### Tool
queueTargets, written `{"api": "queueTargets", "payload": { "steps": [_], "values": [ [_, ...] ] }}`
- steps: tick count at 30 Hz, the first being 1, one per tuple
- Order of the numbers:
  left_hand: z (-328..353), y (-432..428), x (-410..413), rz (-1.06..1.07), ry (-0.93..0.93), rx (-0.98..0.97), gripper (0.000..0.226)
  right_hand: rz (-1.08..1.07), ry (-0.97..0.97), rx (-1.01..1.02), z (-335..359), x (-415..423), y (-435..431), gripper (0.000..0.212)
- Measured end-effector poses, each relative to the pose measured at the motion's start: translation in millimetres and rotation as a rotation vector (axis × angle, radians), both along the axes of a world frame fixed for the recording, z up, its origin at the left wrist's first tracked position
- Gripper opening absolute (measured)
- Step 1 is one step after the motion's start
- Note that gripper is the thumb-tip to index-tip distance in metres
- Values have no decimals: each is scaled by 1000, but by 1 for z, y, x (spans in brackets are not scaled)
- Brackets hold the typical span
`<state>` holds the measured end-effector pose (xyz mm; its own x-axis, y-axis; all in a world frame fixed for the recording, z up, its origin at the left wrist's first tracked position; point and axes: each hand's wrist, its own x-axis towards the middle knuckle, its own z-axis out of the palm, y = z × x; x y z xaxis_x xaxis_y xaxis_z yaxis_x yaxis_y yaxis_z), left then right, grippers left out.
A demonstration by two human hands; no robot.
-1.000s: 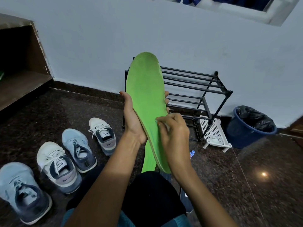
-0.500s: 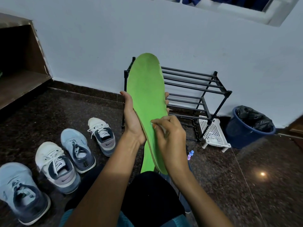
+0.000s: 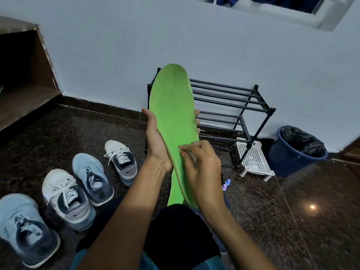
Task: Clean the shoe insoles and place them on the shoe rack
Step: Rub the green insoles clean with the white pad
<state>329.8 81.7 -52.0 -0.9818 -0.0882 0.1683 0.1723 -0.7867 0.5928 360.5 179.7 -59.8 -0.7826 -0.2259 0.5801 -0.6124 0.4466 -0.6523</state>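
Left hand wraps insole mid-length, upright above the floor. Right hand pinches a pale wipe against its heel half. Risk: hard rubbing buckles it or pops it loose onto the floor.

A curved swoosh brand mark, dark on grey, shows on the heel side of the white-and-grey laced mesh sneaker. That shoe stands on the dark speckled stone floor, nearest the black metal-rod shoe rack. Its white tongue label carries a short dark word, too small to read. The second white-and-grey laced sneaker, toward the floor's left edge, bears a dark swoosh on its grey heel panel. Its white tongue label has another small dark mark, and the lettering there cannot be made out. No other text or number is legible.
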Motion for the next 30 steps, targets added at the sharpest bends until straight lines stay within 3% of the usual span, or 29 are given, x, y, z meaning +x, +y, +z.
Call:
{"api": "queueTargets", "payload": {
  "steps": [4,13,17,25,28,30],
  "values": [
    [-1,0,0,10,-8,-15,103,-87,-4,17,0,-12,5,16],
    [1,-2,0,30,-6,34,100,86,-50,-86,-3,21,-4,17],
    [0,-1,-1,-6,-19,50,102,-34,18,5,-3,8,1,14],
    [1,-3,-2,16,-119,-78,89,-74,-28,-74,7,-10,5,14],
    [4,0,2,-100,-133,-109,97,-115,-24,-103,8,-15,5,15],
    [3,2,3,-142,-140,-172,69,-132,-13,-106,10,-17,3,16]
  ]
}}
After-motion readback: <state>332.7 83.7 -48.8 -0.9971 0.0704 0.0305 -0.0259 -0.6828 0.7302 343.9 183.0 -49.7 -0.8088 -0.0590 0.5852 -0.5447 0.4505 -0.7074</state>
